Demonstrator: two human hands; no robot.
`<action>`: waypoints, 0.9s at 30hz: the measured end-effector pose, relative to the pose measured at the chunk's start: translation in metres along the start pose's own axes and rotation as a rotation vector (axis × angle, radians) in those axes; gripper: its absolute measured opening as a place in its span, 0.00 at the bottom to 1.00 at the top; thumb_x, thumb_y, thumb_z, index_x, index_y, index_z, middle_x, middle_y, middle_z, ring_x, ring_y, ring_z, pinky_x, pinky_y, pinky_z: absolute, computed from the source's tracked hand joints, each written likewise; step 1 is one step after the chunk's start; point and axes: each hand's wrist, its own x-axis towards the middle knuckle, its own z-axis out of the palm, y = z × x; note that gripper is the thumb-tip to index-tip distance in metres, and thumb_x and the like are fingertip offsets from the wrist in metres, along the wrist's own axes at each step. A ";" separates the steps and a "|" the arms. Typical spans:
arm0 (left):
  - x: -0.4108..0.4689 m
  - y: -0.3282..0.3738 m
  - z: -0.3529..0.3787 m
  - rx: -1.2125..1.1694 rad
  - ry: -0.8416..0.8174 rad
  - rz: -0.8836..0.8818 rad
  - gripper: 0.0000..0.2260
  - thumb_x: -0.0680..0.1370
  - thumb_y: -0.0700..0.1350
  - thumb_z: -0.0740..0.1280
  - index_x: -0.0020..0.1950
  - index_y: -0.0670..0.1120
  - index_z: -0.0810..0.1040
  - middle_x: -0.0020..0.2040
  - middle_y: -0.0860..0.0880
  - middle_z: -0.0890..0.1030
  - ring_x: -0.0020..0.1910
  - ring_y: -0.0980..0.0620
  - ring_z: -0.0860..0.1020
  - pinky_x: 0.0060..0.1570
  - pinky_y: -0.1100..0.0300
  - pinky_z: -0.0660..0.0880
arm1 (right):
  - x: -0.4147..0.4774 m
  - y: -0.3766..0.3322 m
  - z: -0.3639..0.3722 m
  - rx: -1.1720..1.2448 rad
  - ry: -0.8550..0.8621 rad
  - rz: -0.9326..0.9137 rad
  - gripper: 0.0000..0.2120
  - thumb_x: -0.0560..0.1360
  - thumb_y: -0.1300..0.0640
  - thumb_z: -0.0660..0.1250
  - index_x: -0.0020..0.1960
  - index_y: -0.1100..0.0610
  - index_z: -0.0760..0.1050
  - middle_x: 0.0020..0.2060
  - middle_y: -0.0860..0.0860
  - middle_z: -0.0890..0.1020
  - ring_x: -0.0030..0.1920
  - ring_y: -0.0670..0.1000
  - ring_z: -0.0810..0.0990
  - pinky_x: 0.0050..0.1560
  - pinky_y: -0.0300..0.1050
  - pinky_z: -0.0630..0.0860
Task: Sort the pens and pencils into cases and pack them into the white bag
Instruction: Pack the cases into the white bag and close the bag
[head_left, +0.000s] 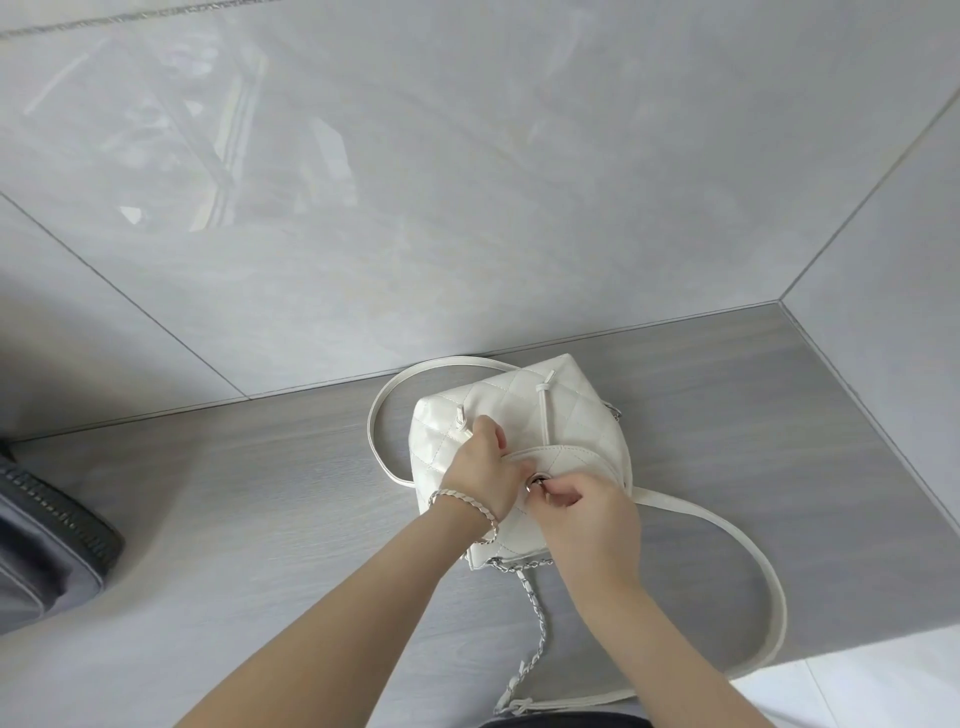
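The white bag (524, 415) stood on the grey desk (260, 519), backed up against the tiled wall (467, 208), with its long strap (763, 571) looped out to the right and a silver chain (530, 623) trailing toward the person. Both hands were at the front flap (571, 457). The left hand (483, 467), a bracelet (462, 501) at its wrist, curled its fingers onto the bag at the flap's left end. The right hand (587, 514) pinched at the round metal clasp (535, 480). No pens, pencils or cases were in sight, only a dark zipped item (52, 535) at the left edge that was too cropped to identify. The step in hand looked like working the clasp, though whether to fasten or release it could not be told. The next move would call for the left hand to steady the soft bag while the right kept a fine fingertip hold on the small clasp.
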 end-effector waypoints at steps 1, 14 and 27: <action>0.000 0.000 0.000 0.003 0.004 0.001 0.16 0.74 0.43 0.67 0.37 0.49 0.59 0.33 0.53 0.65 0.35 0.51 0.65 0.38 0.58 0.63 | 0.001 -0.003 -0.002 0.103 -0.038 0.078 0.08 0.66 0.57 0.72 0.32 0.59 0.80 0.28 0.53 0.81 0.34 0.52 0.78 0.38 0.44 0.73; -0.003 -0.003 -0.003 -0.276 0.038 0.017 0.19 0.71 0.35 0.69 0.30 0.47 0.60 0.27 0.52 0.62 0.28 0.53 0.60 0.29 0.63 0.58 | -0.024 0.050 -0.021 0.329 -0.047 0.378 0.18 0.66 0.55 0.75 0.49 0.56 0.69 0.42 0.52 0.74 0.45 0.52 0.74 0.43 0.39 0.69; -0.005 0.092 -0.037 -0.939 0.026 0.099 0.23 0.69 0.24 0.64 0.28 0.48 0.59 0.20 0.51 0.68 0.23 0.53 0.67 0.30 0.62 0.68 | 0.034 0.060 -0.055 -0.121 -0.111 -0.034 0.49 0.55 0.41 0.74 0.69 0.61 0.60 0.66 0.56 0.68 0.69 0.55 0.63 0.71 0.58 0.58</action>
